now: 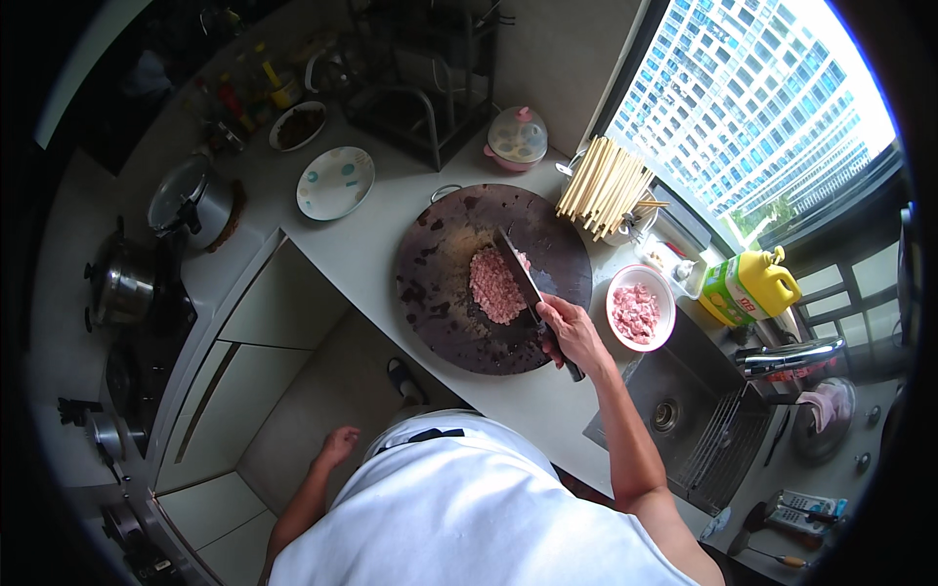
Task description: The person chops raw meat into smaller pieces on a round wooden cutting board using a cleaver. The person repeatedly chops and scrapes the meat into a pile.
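My right hand (577, 337) grips the handle of a kitchen cleaver (517, 268). Its blade crosses the right part of a flattened heap of chopped pink meat (492, 286). Under the meat is a thick, round, dark wooden chopping block (440, 315), wet-stained in places. Just right of the block, a white bowl with a red rim (610, 322) holds more pieces of raw meat (636, 311). Away from the counter, my left hand (339, 444) hangs at my side, fingers loosely bent, with nothing visible in it.
Behind the block stand a patterned plate (335, 183), a pink egg cooker (517, 139) and a bundle of wooden chopsticks (604, 187). A yellow oil jug (751, 286) is by the window, near the steel sink (645, 395) and faucet (791, 357). Pots (128, 286) are at the left.
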Action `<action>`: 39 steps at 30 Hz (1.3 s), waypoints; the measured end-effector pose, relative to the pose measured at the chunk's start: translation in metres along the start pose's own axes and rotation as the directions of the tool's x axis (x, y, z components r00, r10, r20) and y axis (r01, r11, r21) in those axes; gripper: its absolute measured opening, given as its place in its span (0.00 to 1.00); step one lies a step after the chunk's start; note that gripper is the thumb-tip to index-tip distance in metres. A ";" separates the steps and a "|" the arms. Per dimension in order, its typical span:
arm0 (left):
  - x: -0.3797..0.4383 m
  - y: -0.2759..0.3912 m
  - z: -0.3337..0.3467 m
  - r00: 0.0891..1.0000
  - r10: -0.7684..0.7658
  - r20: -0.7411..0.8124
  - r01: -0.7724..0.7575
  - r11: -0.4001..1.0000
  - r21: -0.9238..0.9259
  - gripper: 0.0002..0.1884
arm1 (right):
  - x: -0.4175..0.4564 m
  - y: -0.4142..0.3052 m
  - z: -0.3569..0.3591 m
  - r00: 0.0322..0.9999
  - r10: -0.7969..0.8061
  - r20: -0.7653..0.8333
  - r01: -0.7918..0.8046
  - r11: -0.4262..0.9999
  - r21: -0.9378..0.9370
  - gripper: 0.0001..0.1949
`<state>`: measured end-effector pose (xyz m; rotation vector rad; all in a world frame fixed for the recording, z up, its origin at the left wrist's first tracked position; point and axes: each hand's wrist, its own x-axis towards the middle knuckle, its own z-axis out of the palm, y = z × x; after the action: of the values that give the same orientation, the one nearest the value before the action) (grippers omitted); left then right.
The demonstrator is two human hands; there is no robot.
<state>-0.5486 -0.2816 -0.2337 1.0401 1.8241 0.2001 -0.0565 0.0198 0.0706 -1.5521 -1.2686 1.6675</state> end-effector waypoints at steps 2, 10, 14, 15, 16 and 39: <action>-0.001 0.003 0.001 0.999 -0.043 0.009 0.043 0.999 -0.018 0.14 | -0.003 -0.004 0.000 1.000 -0.018 -0.009 0.018 1.000 -0.009 0.22; -0.007 0.009 0.003 1.000 0.002 0.011 -0.001 0.999 -0.046 0.13 | -0.001 0.008 -0.009 1.000 0.001 0.003 -0.001 0.997 0.076 0.20; -0.012 0.022 0.001 1.000 -0.010 -0.023 0.009 0.999 -0.036 0.13 | -0.001 0.036 -0.035 0.998 -0.023 -0.051 0.036 0.963 0.267 0.15; -0.014 0.026 0.001 0.999 -0.026 -0.019 0.025 0.999 -0.048 0.12 | -0.002 0.042 -0.042 0.998 -0.016 -0.065 0.035 0.950 0.311 0.14; -0.016 0.027 0.002 0.999 -0.043 -0.014 0.042 0.997 -0.061 0.12 | -0.006 0.047 -0.048 0.997 0.004 -0.074 0.021 0.945 0.328 0.14; -0.014 0.004 0.009 1.000 0.007 -0.005 -0.007 0.988 -0.151 0.12 | 0.030 0.023 -0.025 0.947 -0.320 0.025 0.278 0.781 -0.560 0.17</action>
<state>-0.5365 -0.2921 -0.2262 0.9402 1.7800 0.3399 -0.0339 0.0427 0.0388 -1.5845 -1.9703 1.0724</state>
